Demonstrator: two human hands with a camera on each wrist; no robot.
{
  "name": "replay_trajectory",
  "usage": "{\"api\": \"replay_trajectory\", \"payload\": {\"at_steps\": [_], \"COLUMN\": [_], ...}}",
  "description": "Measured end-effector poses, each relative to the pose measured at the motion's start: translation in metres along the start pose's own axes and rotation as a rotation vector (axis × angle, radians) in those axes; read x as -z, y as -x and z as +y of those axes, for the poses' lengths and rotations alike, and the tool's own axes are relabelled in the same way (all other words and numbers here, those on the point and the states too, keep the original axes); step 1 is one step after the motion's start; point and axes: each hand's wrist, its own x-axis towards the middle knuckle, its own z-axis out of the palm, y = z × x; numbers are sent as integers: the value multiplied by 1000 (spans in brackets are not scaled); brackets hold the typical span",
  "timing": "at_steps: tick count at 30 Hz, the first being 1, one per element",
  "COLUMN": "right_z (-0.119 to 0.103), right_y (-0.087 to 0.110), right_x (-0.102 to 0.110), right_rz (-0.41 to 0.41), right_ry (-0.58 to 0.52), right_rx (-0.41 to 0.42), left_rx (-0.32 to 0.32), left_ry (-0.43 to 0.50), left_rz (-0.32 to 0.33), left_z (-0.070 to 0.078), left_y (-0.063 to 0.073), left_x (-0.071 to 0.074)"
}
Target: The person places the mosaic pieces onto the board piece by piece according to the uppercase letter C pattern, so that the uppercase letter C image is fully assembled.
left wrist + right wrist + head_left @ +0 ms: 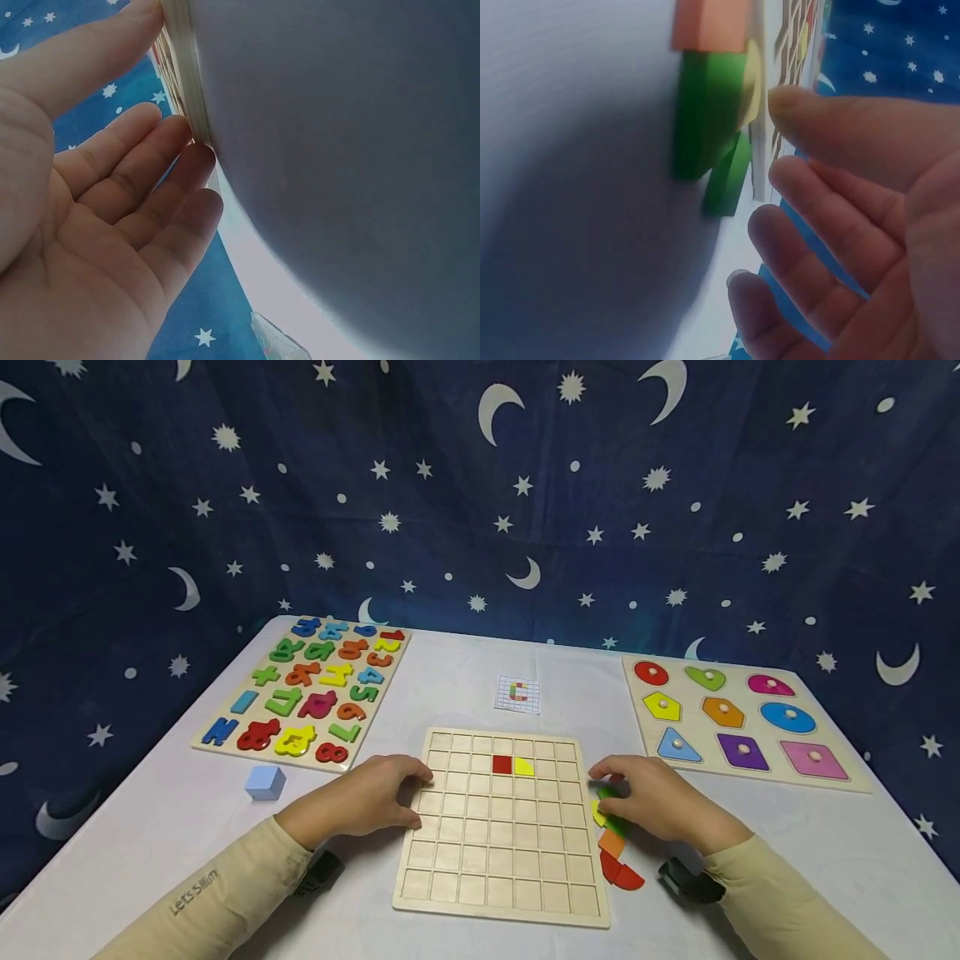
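A wooden grid board lies in front of me, holding a red square and a yellow quarter-circle side by side in an upper row. My left hand touches the board's left edge with thumb and fingertips, its fingers loosely bent. At the right edge, my right hand has its thumb and fingers spread apart, gripping nothing. Beside and below it lie loose pieces: green ones, a yellow one, an orange square and red rounded pieces. The right hand partly covers the green ones.
Behind the board lies a small pattern card. A number puzzle stands at the left, with a light blue block in front of it. At the right is a knobbed shape puzzle. A starry cloth hangs behind the table.
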Motion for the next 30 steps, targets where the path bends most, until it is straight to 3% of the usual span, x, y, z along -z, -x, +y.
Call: {"api": "replay_trajectory", "payload": {"at_steps": [9, 19, 30], "right_z": [6, 3, 0], "right_y": [6, 1, -6], "right_x": [-3, -5, -7], "right_rz": [-2, 4, 23], "right_ry": [2, 26, 27], "right_rx": [69, 44, 11], "left_rx": [-22, -53, -20], "left_ry": [-9, -6, 2], "left_rz": [4, 8, -5], "left_z": [-1, -1, 1], "left_y": [1, 1, 1], "left_x": [1, 2, 2]}}
